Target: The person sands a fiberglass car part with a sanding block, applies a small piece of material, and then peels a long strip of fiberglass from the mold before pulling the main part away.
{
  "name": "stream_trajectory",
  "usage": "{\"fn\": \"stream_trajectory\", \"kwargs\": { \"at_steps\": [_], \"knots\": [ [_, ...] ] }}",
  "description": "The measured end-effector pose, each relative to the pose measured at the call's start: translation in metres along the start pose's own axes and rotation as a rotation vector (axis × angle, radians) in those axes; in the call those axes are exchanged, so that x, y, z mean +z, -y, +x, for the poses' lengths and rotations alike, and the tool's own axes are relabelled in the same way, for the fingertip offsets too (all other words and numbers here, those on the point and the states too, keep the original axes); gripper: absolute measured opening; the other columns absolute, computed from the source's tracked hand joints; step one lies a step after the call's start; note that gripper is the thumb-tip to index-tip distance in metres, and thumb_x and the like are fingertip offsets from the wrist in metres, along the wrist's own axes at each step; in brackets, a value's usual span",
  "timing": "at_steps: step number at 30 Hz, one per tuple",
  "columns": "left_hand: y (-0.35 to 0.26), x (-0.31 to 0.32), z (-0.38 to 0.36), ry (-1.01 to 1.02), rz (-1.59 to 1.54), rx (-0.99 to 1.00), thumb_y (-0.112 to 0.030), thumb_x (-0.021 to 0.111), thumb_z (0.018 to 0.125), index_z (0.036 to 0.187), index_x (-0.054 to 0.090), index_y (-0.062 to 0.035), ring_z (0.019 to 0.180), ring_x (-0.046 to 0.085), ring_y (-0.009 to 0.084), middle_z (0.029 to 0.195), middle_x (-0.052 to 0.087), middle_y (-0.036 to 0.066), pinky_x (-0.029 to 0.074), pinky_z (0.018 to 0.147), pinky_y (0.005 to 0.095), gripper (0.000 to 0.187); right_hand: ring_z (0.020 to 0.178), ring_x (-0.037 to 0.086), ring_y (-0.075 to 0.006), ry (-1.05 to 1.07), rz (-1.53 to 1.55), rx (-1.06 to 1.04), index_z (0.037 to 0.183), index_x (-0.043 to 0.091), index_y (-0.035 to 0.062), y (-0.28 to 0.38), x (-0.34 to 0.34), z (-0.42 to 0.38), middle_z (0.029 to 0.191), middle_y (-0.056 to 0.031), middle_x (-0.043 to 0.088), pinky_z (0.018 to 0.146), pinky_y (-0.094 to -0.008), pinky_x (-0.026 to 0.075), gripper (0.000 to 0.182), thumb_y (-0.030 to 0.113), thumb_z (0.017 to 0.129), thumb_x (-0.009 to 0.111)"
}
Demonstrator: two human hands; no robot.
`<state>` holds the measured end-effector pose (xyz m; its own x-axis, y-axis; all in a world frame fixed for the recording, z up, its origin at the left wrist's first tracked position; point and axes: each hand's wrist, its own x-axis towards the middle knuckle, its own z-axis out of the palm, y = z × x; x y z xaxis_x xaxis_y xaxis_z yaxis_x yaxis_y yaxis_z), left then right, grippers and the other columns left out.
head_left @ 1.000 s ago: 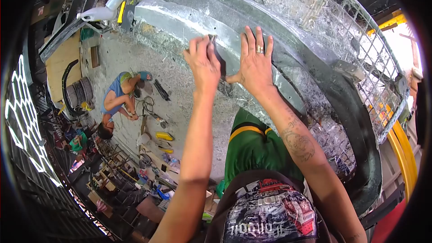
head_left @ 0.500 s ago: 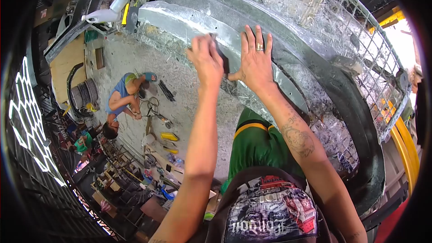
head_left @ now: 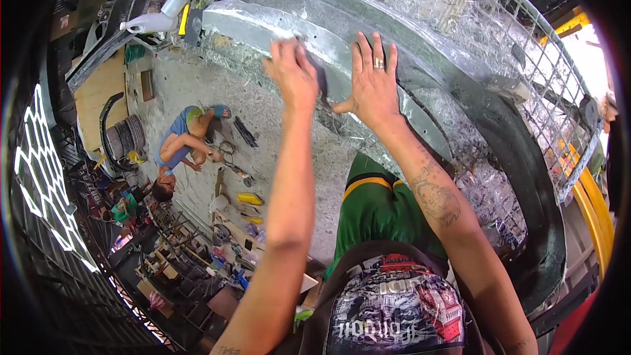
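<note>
A long, curved grey panel, dusted with white powder, stretches across the upper part of the view. My left hand is on its near strip, the fingers curled down and slightly blurred. Whatever lies under those fingers is hidden. To the right, my right hand rests flat on the same panel with fingers extended and thumb out to the side. A ring is on one of its fingers. Small dark holes show in the panel's surface, and its near edge is rough.
A whitish spray bottle lies at the panel's left end beside a yellow strip. Wire mesh stands at right. A co-worker crouches on the concrete floor near a yellow tool. Clutter fills the lower left.
My left hand has slid left and slightly up along the panel. My right hand stays in nearly the same place. The crouching co-worker's arms have shifted.
</note>
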<state>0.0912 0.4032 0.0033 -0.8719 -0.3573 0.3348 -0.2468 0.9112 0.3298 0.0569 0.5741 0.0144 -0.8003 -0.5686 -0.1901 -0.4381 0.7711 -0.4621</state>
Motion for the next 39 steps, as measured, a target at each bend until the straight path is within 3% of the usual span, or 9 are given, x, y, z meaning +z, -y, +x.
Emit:
{"fn": "stream_trajectory", "kwargs": {
  "at_steps": [3, 6, 10, 15, 22, 25, 30, 35, 39],
  "knots": [
    [-0.009, -0.003, -0.021, 0.018, -0.039, -0.092, -0.005, 0.064, 0.097, 0.115, 0.067, -0.0024, 0.101, 0.060, 0.0379, 0.116, 0.063, 0.015, 0.039, 0.096, 0.0513, 0.018, 0.163, 0.011, -0.0399, -0.006, -0.009, 0.004, 0.158, 0.033, -0.0071, 0.000, 0.003, 0.001, 0.171, -0.0188, 0.024, 0.130, -0.0631, 0.006, 0.142, 0.064, 0.052, 0.095],
    [0.017, -0.001, 0.019, 0.000, 0.004, 0.042, -0.007, 0.065, 0.097, 0.116, 0.068, -0.0034, 0.100, 0.058, 0.0377, 0.116, 0.064, 0.016, 0.039, 0.095, 0.0491, 0.020, 0.162, 0.012, -0.0401, -0.017, -0.008, -0.007, 0.158, 0.034, -0.0069, 0.000, 0.003, -0.001, 0.170, -0.0192, 0.025, 0.130, -0.0634, 0.006, 0.143, 0.065, 0.051, 0.095],
    [-0.022, -0.004, -0.024, -0.005, -0.007, -0.037, -0.009, 0.061, 0.100, 0.118, 0.069, -0.0043, 0.100, 0.059, 0.0374, 0.113, 0.063, 0.017, 0.039, 0.096, 0.0506, 0.019, 0.162, 0.013, -0.0401, -0.028, -0.017, -0.004, 0.158, 0.034, -0.0066, -0.002, 0.002, 0.002, 0.169, -0.0189, 0.027, 0.130, -0.0635, 0.007, 0.142, 0.065, 0.050, 0.095],
    [0.018, 0.000, 0.012, 0.030, 0.046, 0.061, -0.013, 0.061, 0.102, 0.120, 0.067, -0.0034, 0.100, 0.056, 0.0405, 0.114, 0.060, 0.019, 0.042, 0.094, 0.0516, 0.021, 0.162, 0.012, -0.0397, -0.034, 0.013, -0.004, 0.158, 0.034, -0.0067, 0.000, 0.003, -0.001, 0.170, -0.0181, 0.026, 0.130, -0.0631, 0.006, 0.143, 0.064, 0.050, 0.095],
    [0.015, -0.018, 0.013, 0.014, -0.152, -0.042, -0.009, 0.062, 0.102, 0.132, 0.063, 0.0019, 0.113, 0.055, 0.0390, 0.124, 0.057, 0.022, 0.045, 0.100, 0.0501, 0.032, 0.162, 0.013, -0.0408, 0.007, -0.057, -0.016, 0.159, 0.035, -0.0070, -0.001, 0.001, 0.002, 0.170, -0.0190, 0.027, 0.129, -0.0658, 0.007, 0.143, 0.073, 0.054, 0.089],
    [0.017, -0.005, 0.012, 0.069, 0.021, 0.031, -0.008, 0.063, 0.101, 0.132, 0.064, 0.0017, 0.112, 0.056, 0.0400, 0.122, 0.058, 0.022, 0.045, 0.100, 0.0509, 0.032, 0.162, 0.013, -0.0412, -0.018, -0.032, -0.017, 0.159, 0.035, -0.0070, 0.000, 0.005, -0.003, 0.170, -0.0193, 0.027, 0.129, -0.0658, 0.007, 0.142, 0.073, 0.054, 0.089],
    [0.013, -0.005, 0.003, 0.117, -0.011, 0.129, -0.007, 0.059, 0.101, 0.127, 0.064, 0.0016, 0.109, 0.056, 0.0413, 0.121, 0.059, 0.021, 0.041, 0.098, 0.0522, 0.027, 0.162, 0.013, -0.0420, 0.003, -0.042, -0.018, 0.159, 0.035, -0.0073, -0.002, 0.002, 0.002, 0.171, -0.0194, 0.027, 0.129, -0.0662, 0.007, 0.142, 0.071, 0.055, 0.090],
    [0.003, -0.003, 0.002, 0.033, -0.003, 0.019, -0.008, 0.058, 0.102, 0.126, 0.064, 0.0005, 0.109, 0.057, 0.0399, 0.119, 0.060, 0.020, 0.040, 0.099, 0.0529, 0.025, 0.162, 0.013, -0.0422, 0.003, -0.030, -0.014, 0.159, 0.035, -0.0074, -0.002, 0.000, 0.004, 0.171, -0.0196, 0.027, 0.129, -0.0663, 0.007, 0.140, 0.070, 0.055, 0.090],
    [0.021, -0.006, 0.008, 0.136, -0.017, 0.153, -0.008, 0.058, 0.101, 0.125, 0.065, 0.0000, 0.110, 0.057, 0.0402, 0.119, 0.060, 0.020, 0.041, 0.098, 0.0525, 0.026, 0.162, 0.014, -0.0422, 0.003, -0.008, -0.020, 0.159, 0.036, -0.0073, -0.003, 0.003, 0.001, 0.171, -0.0200, 0.026, 0.129, -0.0665, 0.007, 0.139, 0.068, 0.055, 0.091]
  ]
}}
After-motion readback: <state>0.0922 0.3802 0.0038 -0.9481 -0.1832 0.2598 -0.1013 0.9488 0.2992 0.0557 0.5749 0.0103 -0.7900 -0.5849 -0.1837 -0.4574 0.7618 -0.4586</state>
